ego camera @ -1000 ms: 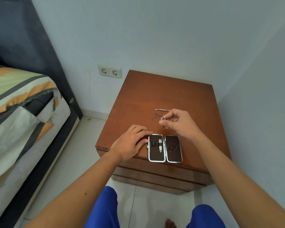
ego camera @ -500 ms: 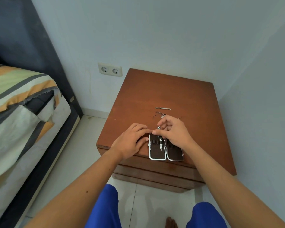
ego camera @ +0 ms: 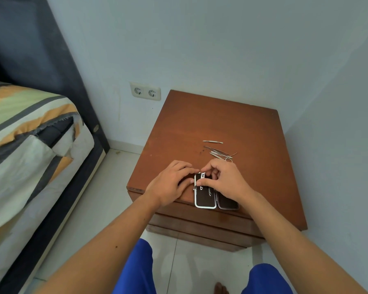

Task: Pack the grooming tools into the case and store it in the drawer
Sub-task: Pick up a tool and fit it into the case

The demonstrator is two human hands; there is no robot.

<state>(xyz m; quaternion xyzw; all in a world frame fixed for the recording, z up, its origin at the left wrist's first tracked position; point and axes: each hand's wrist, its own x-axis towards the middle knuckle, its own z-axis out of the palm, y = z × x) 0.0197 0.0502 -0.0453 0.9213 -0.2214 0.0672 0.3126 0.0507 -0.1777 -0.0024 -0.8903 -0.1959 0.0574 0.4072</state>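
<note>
While both hands' grips press into it, the open case (ego camera: 206, 200) holds seemingly two small tools (ego camera: 202, 176).

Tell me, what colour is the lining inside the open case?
Dark brown lining, edged by a silver rim, seen from the head view.

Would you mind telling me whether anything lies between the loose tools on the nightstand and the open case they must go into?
Only the right hand, which covers the case's far end while seating a tool. The loose tools lie just beyond it on bare wood of the nightstand. The left hand rests at the case's left edge.
</note>
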